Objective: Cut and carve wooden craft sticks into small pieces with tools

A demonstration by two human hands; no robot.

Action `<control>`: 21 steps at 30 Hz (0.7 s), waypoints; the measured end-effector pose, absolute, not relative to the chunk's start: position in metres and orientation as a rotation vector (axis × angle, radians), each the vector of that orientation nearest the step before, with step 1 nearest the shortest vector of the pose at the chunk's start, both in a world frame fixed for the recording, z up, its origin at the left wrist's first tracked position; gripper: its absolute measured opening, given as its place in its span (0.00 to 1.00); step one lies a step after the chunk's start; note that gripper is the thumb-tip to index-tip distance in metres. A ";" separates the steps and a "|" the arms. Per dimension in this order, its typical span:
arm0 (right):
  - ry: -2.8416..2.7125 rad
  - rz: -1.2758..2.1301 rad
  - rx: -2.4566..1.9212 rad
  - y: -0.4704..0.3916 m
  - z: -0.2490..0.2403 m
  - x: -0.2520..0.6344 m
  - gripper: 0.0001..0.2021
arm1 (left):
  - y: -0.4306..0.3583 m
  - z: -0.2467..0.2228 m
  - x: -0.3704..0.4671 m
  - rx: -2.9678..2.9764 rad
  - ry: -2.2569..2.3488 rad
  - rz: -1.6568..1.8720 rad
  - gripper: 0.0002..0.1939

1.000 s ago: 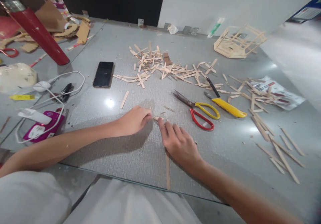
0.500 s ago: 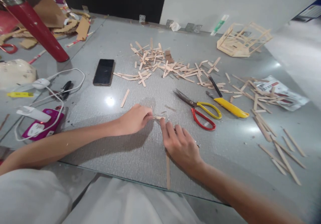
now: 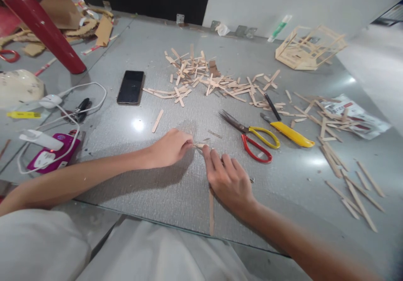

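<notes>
The left hand (image 3: 171,147) is pinching one end of a short wooden stick piece (image 3: 199,145) between closed fingertips, seemingly to keep it from sliding on the table (image 3: 163,193). The right hand (image 3: 228,180) is lying palm-down just beside it, fingers loosely spread, its forefinger pressing the other end and its palm covering a long stick (image 3: 211,211). Beyond the right hand, scissors (image 3: 252,137) and a yellow knife (image 3: 288,132) are lying within easy reach.

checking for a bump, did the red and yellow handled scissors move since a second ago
No. The red and yellow handled scissors keep the same spot beside the yellow utility knife; only the camera shifted.
</notes>
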State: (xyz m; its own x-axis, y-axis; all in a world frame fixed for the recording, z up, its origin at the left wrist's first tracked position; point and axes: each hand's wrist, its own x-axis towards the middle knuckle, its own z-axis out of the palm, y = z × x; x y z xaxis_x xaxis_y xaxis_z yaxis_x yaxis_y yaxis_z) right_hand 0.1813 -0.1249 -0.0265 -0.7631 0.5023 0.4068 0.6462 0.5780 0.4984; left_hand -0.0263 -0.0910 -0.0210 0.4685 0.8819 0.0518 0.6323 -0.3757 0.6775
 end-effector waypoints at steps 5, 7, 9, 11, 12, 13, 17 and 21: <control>-2.579 -0.962 -0.951 -0.123 -0.028 0.180 0.14 | -0.089 -0.021 -0.027 2.114 1.219 0.546 0.18; -2.588 -0.961 -0.954 -0.120 -0.030 0.179 0.14 | -0.089 -0.019 -0.027 2.085 1.216 0.527 0.18; -2.598 -0.958 -0.956 -0.118 -0.031 0.179 0.14 | -0.088 -0.017 -0.026 2.063 1.224 0.517 0.18; -2.598 -0.960 -0.958 -0.118 -0.032 0.180 0.14 | -0.088 -0.016 -0.026 2.055 1.232 0.515 0.18; -2.596 -0.958 -0.959 -0.118 -0.031 0.180 0.14 | -0.089 -0.016 -0.025 2.051 1.240 0.517 0.18; -2.593 -0.953 -0.962 -0.119 -0.031 0.180 0.14 | -0.089 -0.016 -0.025 2.046 1.247 0.519 0.18; -2.597 -0.933 -0.973 -0.123 -0.029 0.182 0.14 | -0.090 -0.018 -0.026 2.035 1.251 0.526 0.19; -2.610 -0.944 -0.986 -0.125 -0.029 0.185 0.15 | -0.090 -0.020 -0.026 2.049 1.255 0.544 0.20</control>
State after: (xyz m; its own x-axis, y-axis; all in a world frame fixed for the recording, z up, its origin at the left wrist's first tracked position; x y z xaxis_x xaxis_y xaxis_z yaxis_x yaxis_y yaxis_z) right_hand 0.1846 -0.1248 -0.0288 -0.7588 0.5254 0.3851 0.6501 0.5746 0.4972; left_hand -0.0258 -0.0902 -0.0204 0.4520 0.8920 0.0073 0.6151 -0.3176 0.7216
